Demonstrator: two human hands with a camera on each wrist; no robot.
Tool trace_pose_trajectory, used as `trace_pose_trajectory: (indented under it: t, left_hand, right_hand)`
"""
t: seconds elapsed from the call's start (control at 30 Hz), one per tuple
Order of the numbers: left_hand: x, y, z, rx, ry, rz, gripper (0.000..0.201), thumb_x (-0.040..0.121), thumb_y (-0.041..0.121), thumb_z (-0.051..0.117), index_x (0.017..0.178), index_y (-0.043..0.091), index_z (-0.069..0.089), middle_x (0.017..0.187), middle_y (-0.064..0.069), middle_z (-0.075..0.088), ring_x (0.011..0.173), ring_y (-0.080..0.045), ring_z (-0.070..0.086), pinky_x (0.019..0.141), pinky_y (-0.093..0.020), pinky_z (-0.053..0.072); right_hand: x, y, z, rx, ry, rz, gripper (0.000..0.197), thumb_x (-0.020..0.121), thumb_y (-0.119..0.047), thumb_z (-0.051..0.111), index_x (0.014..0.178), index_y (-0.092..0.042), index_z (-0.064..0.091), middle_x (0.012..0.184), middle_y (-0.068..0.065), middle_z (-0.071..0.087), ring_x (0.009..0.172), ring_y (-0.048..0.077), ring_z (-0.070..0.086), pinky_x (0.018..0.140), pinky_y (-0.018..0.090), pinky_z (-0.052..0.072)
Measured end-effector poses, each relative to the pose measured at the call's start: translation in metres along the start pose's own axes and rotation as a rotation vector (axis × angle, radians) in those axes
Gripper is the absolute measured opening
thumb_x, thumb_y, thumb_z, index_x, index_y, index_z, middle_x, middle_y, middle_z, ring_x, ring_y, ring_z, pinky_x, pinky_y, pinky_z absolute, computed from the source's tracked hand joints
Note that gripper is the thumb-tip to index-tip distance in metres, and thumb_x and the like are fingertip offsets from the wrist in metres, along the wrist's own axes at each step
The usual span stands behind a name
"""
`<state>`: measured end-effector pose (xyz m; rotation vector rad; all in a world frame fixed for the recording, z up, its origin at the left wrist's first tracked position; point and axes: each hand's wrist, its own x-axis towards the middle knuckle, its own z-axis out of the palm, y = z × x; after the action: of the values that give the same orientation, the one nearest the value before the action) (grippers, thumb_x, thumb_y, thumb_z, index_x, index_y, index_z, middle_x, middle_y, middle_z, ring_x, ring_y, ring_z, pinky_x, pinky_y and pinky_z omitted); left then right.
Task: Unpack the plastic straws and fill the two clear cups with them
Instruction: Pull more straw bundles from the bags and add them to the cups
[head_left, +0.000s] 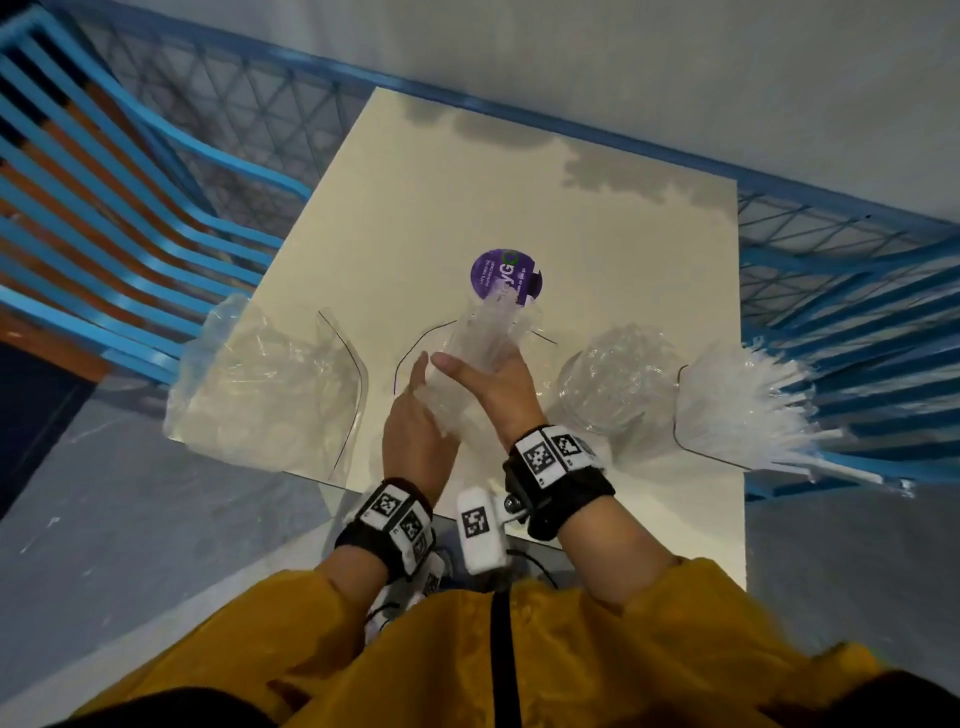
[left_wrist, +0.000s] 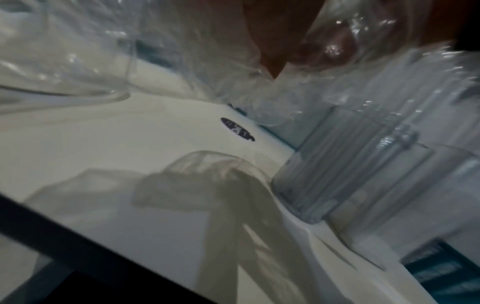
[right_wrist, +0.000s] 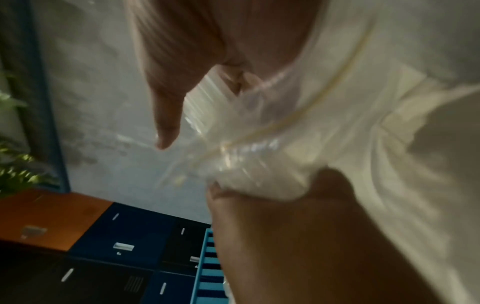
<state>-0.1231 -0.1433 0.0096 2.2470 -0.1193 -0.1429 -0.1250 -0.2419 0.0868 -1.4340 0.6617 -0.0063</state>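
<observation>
**A:** What do you have around you, from the left?

**B:** Past your table (head_left: 395, 171), a blue slatted chair (head_left: 104, 218). On the near left corner, crumpled clear wrapping (head_left: 249, 384), thin and glossy. Farther back, a round purple label (head_left: 506, 274) lies flat.

**A:** And in your hands?

**B:** A pack of plastic straws (head_left: 480, 338), a ribbed translucent bundle in crinkled film, held above the table's middle. Your left hand (head_left: 415, 431) presses flat against its near end, fingers straight. Your right hand (head_left: 493, 384) wraps round it, thumb stretched out.

**A:** To the right?

**B:** A clear cup (head_left: 615, 384) stuffed with shiny film, then another (head_left: 748, 410) at the edge, white straws fanning out.
</observation>
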Motion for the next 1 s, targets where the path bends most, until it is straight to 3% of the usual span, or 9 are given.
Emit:
trace_pose_trajectory:
  t: [0.1, 0.2, 0.27, 0.37, 0.57, 0.73, 0.83, 0.9, 1.0]
  left_hand:
    - [-0.001, 0.001, -0.004, -0.03, -0.019, 0.071, 0.08, 0.076, 0.005, 0.062, 0.145, 0.026, 0.026, 0.112, -0.014, 0.064, 0.096, -0.034, 0.063, 0.083, -0.047, 0.053]
    - [-0.003, -0.002, -0.009, -0.041, -0.043, 0.006, 0.107, 0.065, 0.006, 0.08, 0.151, 0.013, 0.016, 0.137, -0.021, 0.048, 0.123, -0.037, 0.049, 0.103, -0.042, 0.041]
    - [0.003, -0.009, -0.011, -0.09, -0.045, -0.036, 0.124, 0.059, 0.014, 0.084, 0.152, 0.018, 0.003, 0.13, -0.016, 0.053, 0.116, -0.032, 0.055, 0.102, -0.04, 0.046]
    - [0.018, -0.018, -0.008, -0.044, -0.108, -0.088, 0.144, 0.053, 0.033, 0.089, 0.149, 0.024, -0.018, 0.134, -0.013, 0.05, 0.125, -0.027, 0.05, 0.108, -0.038, 0.042]
    - [0.043, 0.008, -0.017, -0.083, -0.254, -0.138, 0.155, 0.048, 0.037, 0.092, 0.146, 0.016, -0.026, 0.157, -0.017, -0.024, 0.148, -0.026, -0.016, 0.119, -0.037, 0.004]
    - [0.019, 0.042, -0.016, -0.106, -0.035, 0.226, 0.137, 0.056, 0.04, 0.088, 0.151, 0.007, -0.006, 0.16, -0.014, -0.012, 0.149, -0.019, -0.01, 0.119, -0.036, -0.006]
    - [0.003, 0.059, 0.012, -0.051, -0.365, 0.402, 0.133, 0.056, 0.035, 0.089, 0.152, 0.012, -0.001, 0.162, -0.005, -0.004, 0.147, -0.01, -0.004, 0.122, -0.036, 0.005]
    - [0.001, 0.066, 0.038, -0.042, -0.604, 0.344, 0.144, 0.052, 0.037, 0.091, 0.151, 0.013, -0.01, 0.162, -0.002, -0.007, 0.149, -0.013, -0.002, 0.123, -0.041, 0.011]
    - [0.009, 0.08, 0.069, -0.094, -0.672, 0.215, 0.151, 0.046, 0.036, 0.094, 0.15, 0.01, -0.013, 0.159, -0.006, 0.014, 0.146, -0.02, 0.016, 0.121, -0.043, 0.019]
  right_hand:
    - [0.0, -0.009, 0.013, 0.097, 0.008, 0.049, 0.022, 0.072, -0.01, 0.076, 0.093, -0.012, 0.068, 0.083, -0.001, 0.067, 0.079, 0.014, 0.063, 0.071, 0.023, 0.052]
    - [-0.002, -0.03, 0.012, 0.102, 0.073, -0.033, 0.012, 0.073, -0.006, 0.073, 0.081, -0.014, 0.067, 0.076, -0.006, 0.065, 0.069, 0.005, 0.061, 0.069, 0.018, 0.05]
    - [-0.009, -0.055, 0.003, 0.202, 0.147, -0.152, 0.014, 0.075, 0.001, 0.069, 0.081, -0.011, 0.065, 0.076, -0.002, 0.065, 0.063, 0.001, 0.063, 0.061, 0.014, 0.051]
    - [-0.029, -0.098, -0.023, 0.373, 0.226, -0.407, 0.019, 0.079, 0.006, 0.063, 0.077, -0.012, 0.06, 0.076, 0.008, 0.061, 0.066, 0.017, 0.069, 0.071, 0.031, 0.058]
    - [-0.064, -0.123, -0.093, 0.438, 0.282, -0.553, 0.014, 0.069, 0.0, 0.064, 0.077, -0.011, 0.06, 0.063, 0.006, 0.057, 0.058, 0.027, 0.057, 0.067, 0.042, 0.053]
    - [-0.08, -0.095, -0.135, 0.155, 0.483, -0.478, 0.017, 0.069, 0.003, 0.059, 0.079, -0.01, 0.06, 0.064, 0.007, 0.058, 0.051, 0.022, 0.057, 0.058, 0.03, 0.05]
    - [-0.077, -0.081, -0.143, 0.079, 0.542, -0.457, 0.017, 0.072, 0.008, 0.059, 0.085, -0.003, 0.059, 0.073, 0.005, 0.06, 0.049, 0.007, 0.058, 0.053, 0.018, 0.048]
    - [-0.071, -0.073, -0.143, 0.083, 0.555, -0.448, 0.016, 0.075, 0.007, 0.061, 0.086, -0.005, 0.06, 0.072, 0.002, 0.061, 0.051, 0.005, 0.061, 0.056, 0.016, 0.049]
    - [-0.061, -0.064, -0.139, 0.121, 0.529, -0.433, 0.016, 0.077, 0.002, 0.065, 0.082, -0.013, 0.061, 0.07, 0.0, 0.064, 0.058, 0.01, 0.065, 0.063, 0.02, 0.053]
